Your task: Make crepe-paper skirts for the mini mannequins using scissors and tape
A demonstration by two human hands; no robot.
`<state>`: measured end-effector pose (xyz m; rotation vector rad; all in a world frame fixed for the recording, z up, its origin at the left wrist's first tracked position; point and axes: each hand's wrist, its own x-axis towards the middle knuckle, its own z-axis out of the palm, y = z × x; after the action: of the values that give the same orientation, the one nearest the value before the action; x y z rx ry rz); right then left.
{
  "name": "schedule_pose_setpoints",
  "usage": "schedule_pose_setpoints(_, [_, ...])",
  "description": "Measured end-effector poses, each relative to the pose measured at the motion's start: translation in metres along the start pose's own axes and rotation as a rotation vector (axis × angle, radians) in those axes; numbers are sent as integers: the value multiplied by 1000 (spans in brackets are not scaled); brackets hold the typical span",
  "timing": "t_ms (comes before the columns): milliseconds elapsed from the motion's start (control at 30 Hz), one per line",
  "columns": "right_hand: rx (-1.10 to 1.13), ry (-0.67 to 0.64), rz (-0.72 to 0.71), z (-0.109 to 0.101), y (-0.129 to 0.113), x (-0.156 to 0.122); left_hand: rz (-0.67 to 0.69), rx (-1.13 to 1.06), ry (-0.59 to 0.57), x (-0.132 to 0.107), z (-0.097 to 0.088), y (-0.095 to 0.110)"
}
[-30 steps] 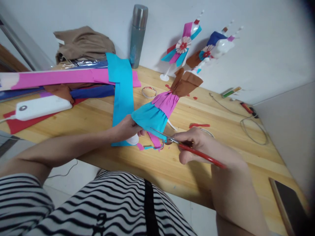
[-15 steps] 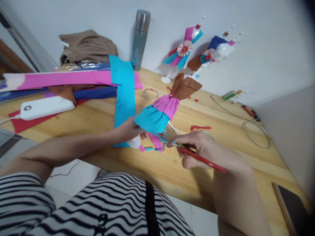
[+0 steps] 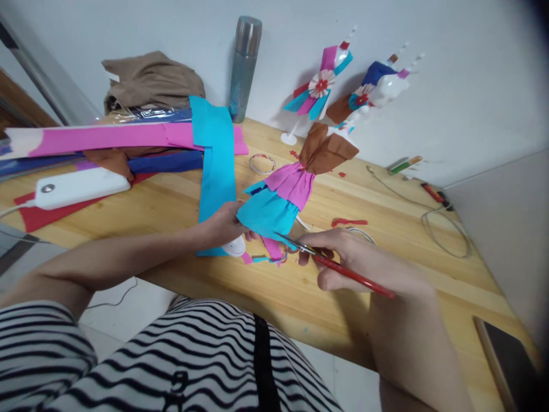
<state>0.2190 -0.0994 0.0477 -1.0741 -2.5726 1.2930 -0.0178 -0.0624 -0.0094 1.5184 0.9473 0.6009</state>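
Note:
My left hand [image 3: 225, 222] is closed around the lower end of a crepe paper craft [image 3: 285, 191], with its fingertips partly hidden behind the blue layer. The craft tilts up to the right, with a brown gathered top, a pink layer in the middle and a flared blue layer below. A white round base [image 3: 234, 247] shows beneath my left hand. My right hand [image 3: 347, 257] grips a pair of scissors [image 3: 305, 248], whose blades lie at the blue layer's lower right edge. A slim red stick [image 3: 354, 276] runs along that hand; whether it belongs to the scissors I cannot tell.
Blue crepe paper [image 3: 218, 177] and pink strips [image 3: 107, 137] lie at left, near a white power bank [image 3: 81, 187]. A steel flask [image 3: 245, 68] stands at the wall beside decorated crafts [image 3: 321, 86]. Paper scraps [image 3: 271, 249], a cable [image 3: 446, 252] and a dark flat device [image 3: 506, 360] also lie there.
The paper craft has shifted slightly up and to the right. Less of the scissor blades shows, and the blue layer's lower corner now reaches to the scissors.

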Motion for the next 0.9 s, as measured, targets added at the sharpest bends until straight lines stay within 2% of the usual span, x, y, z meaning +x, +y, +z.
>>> schedule_pose_setpoints(133, [0,-17,6,0,1,2,-14,21,9,-1,0,6])
schedule_pose_setpoints(533, [139,-41,-60,3,11,5,-60,18,-87,1,3,-2])
schedule_pose_setpoints(900, [128,-24,-37,6,8,8,1,38,-52,1,4,-8])
